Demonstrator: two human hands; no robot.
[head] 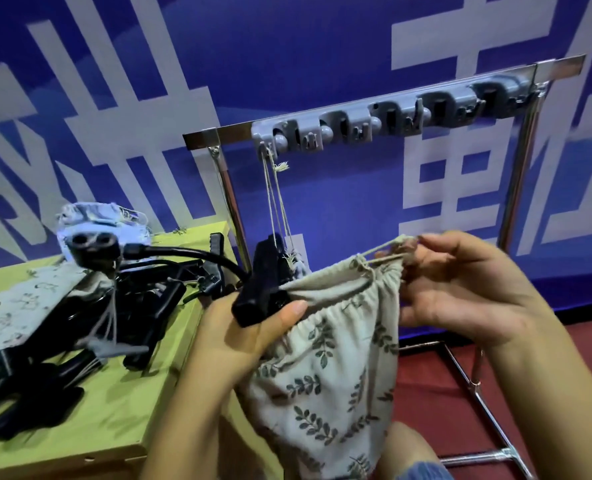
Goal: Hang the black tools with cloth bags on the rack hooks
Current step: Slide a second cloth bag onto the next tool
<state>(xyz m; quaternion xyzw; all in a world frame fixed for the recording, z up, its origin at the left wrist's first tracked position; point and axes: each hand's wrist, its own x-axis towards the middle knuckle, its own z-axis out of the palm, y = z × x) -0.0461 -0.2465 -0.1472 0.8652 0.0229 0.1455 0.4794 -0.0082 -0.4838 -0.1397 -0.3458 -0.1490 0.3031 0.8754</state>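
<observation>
Left hand [249,327] grips black tool [258,289]; right hand [460,282] pinches drawstring [381,259]; cloth bag [329,375] hides tool's end

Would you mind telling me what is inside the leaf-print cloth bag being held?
A black tool sticks out of the leaf-print cloth bag at its mouth, held by the left hand. The right hand pinches the drawstring. The cloth hides everything deeper inside.

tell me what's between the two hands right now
In the head view, the gathered mouth of the leaf-print cloth bag spans from the left hand to the right hand, which pinches its drawstring.
</observation>
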